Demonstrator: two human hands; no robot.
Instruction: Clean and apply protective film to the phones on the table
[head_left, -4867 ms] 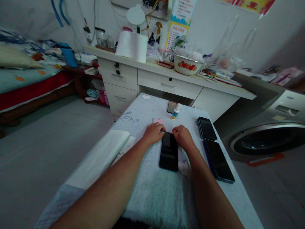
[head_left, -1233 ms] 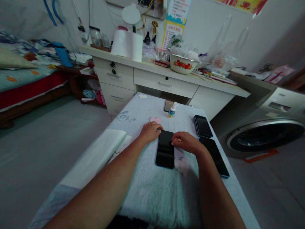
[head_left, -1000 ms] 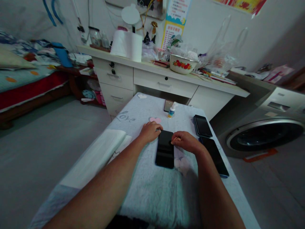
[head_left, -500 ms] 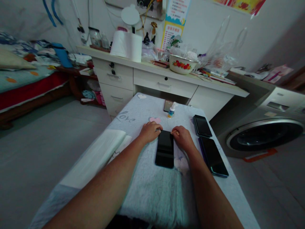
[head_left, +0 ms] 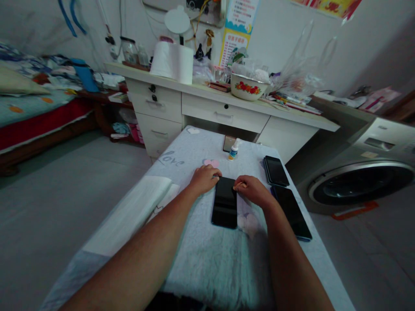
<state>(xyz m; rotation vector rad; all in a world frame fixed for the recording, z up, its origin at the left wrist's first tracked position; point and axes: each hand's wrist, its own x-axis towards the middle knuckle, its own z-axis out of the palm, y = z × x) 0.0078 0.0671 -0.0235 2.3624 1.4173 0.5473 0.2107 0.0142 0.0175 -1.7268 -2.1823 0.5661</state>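
A black phone (head_left: 225, 203) lies face up in the middle of the cloth-covered table (head_left: 207, 255). My left hand (head_left: 203, 178) rests curled against the phone's top left corner and steadies it. My right hand (head_left: 254, 190) is closed in a pinch at the phone's upper right edge, with a small tan thing between thumb and fingers that I cannot name. Two more dark phones lie to the right: one (head_left: 275, 170) further back, one (head_left: 292, 211) nearer, partly hidden by my right wrist.
A small dropper bottle (head_left: 234, 150) and a pink heart patch (head_left: 212, 163) sit beyond my hands. Folded white sheets (head_left: 129, 216) lie on the table's left. A white desk (head_left: 227, 108) stands behind, a washing machine (head_left: 359, 172) to the right, a bed (head_left: 32, 108) far left.
My right hand slid from the phone's top right corner down and inward along its right edge. The left hand and the phone stayed put.
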